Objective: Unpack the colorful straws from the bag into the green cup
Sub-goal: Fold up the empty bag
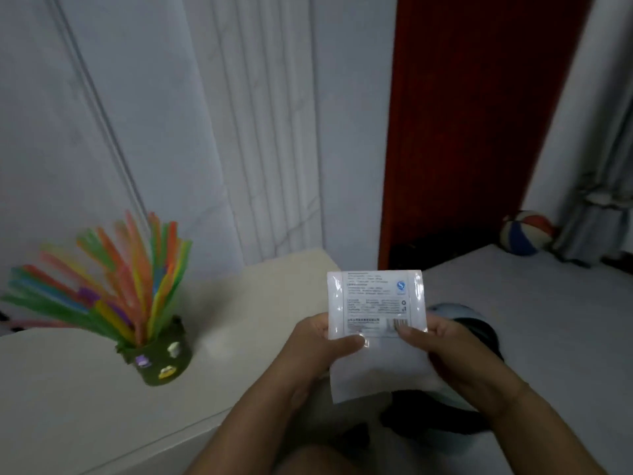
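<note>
A green cup [163, 361] with small stickers stands on the white table [68, 389] at the left. Colorful straws [116, 279] fan out of it, leaning mostly left. In the middle I hold a clear plastic bag [376, 313] upright with a white printed label facing me; it looks flat, with no straws showing inside. My left hand [320, 341] pinches its lower left edge and my right hand [435, 347] pinches its lower right edge. The bag is to the right of the cup and apart from it.
A dark round object with a pale top [472, 334] sits on the floor behind my right hand. A red door [479, 132] and a multicoloured ball [525, 233] are at the back right. Grey curtains [603, 207] hang at the far right.
</note>
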